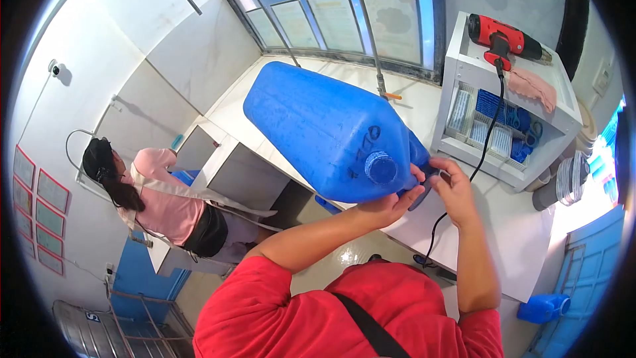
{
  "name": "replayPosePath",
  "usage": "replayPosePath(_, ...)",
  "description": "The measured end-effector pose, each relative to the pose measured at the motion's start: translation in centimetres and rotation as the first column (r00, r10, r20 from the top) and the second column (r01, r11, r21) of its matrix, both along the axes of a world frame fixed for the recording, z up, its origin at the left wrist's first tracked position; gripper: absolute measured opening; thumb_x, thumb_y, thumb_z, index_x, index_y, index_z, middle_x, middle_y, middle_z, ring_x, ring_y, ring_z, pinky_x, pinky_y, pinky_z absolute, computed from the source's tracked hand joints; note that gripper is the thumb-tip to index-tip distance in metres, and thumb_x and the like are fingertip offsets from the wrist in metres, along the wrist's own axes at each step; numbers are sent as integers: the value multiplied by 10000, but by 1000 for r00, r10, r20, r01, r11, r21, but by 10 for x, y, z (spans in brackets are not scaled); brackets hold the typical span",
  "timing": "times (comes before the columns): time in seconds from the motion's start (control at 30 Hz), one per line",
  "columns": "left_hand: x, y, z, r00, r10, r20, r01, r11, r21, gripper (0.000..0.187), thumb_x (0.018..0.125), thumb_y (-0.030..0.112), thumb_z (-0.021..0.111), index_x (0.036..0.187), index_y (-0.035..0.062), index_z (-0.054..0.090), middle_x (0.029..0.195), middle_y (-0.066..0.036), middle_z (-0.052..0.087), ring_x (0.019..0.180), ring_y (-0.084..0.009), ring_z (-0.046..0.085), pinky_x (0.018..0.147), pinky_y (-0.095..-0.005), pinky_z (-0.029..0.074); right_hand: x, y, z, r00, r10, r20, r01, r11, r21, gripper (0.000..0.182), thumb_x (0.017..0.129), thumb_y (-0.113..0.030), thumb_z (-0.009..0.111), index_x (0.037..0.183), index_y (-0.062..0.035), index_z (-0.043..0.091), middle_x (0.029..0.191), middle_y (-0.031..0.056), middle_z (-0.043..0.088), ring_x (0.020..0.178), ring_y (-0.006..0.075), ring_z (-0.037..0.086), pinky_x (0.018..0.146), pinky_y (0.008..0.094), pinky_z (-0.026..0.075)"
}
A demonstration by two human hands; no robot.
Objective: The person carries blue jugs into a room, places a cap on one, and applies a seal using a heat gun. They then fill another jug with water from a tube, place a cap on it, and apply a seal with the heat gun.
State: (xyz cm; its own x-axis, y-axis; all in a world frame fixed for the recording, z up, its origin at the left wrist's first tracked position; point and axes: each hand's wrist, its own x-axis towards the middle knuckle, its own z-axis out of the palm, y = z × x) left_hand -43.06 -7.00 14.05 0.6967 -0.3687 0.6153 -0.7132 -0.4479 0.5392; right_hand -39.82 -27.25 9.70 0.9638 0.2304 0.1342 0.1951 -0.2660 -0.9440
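Observation:
A large blue jerrycan [324,126] lies tilted over the white counter [493,232], its round screw cap [381,168] facing me and dark handwriting beside the cap. Close against its right side shows a smaller blue plastic part [417,151], mostly hidden behind the can and my hands. My left hand [401,200] is palm up below the cap, fingers curled at the can's lower right edge. Opposite it, my right hand [454,189] has thumb and fingers bent together at that blue part. I cannot tell what small thing the fingers grip.
A red heat gun [507,40] and a pink cloth [532,88] rest on a white shelf unit [487,159] at right. The black cord [489,139] hangs across the counter. A person in pink [169,199] stands at left. A small blue jerrycan [543,308] is at lower right.

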Motion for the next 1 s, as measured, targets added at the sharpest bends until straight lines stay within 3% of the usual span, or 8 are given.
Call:
replayPosePath(0.07,1,-3,-5,999,-11,-52,8,998,-59,231,932,115,659,1112,39,538,1059,-99,595,994,-248,583,877,-364,454,-3,-3,10,999,35,7,-36,947,320,529,987,-406,548,1343,-18,492,1284,142,576,1232,276,522,1013,402,426)
replayPosePath(0.17,-1,-2,0,999,-23,-29,21,998,-51,246,927,115,665,1117,35,531,1053,-99,598,979,-250,590,862,-366,461,12,-4,0,945,-129,-302,158,985,73,512,975,-338,603,1349,-9,484,1274,151,576,1236,270,518,1029,378,409)
replayPosePath(0.3,3,-3,-3,997,-23,75,26,999,-38,295,925,91,675,1153,38,496,1052,-87,618,963,-217,618,848,-348,481,9,-2,-9,949,-20,-315,23,1000,4,516,953,-322,648,1331,-9,490,1278,148,577,1220,243,525,1048,373,386)
replayPosePath(0.4,6,-1,0,998,0,57,3,999,-54,261,919,89,681,1119,31,523,1041,-93,619,948,-224,621,838,-348,482,8,-6,-11,997,28,69,-47,958,284,472,937,-273,672,1301,-18,515,1273,164,580,1229,233,525,1063,377,368)
replayPosePath(0.47,2,-1,8,998,9,69,-8,1000,-12,250,918,90,680,1109,29,529,1038,-95,619,939,-228,620,830,-349,482,13,-2,-19,997,-67,39,55,962,269,499,973,-387,603,1310,-26,525,1276,161,580,1234,227,523,1075,375,359)
replayPosePath(0.53,1,-1,9,996,13,84,-15,999,29,240,918,91,680,1098,27,536,1034,-97,619,930,-232,619,822,-350,483,22,0,-27,959,-150,-242,161,987,26,644,990,-555,481,1374,-39,470,1288,152,576,1193,243,558,1021,397,417)
replayPosePath(0.63,3,-5,3,993,-14,114,20,999,-49,227,919,97,677,1090,27,544,1023,-95,617,913,-236,617,810,-349,483,7,8,-3,866,-7,-499,36,998,47,778,972,-673,374,1441,-53,387,1290,163,572,1112,276,606,927,419,481)
replayPosePath(1.0,3,0,-5,994,15,106,-12,1000,-27,256,916,90,678,1114,43,522,1020,-87,620,912,-225,619,795,-352,487,12,8,-16,885,25,-465,5,998,65,785,978,-632,424,1457,-16,341,1261,201,581,1040,289,633,882,406,496)
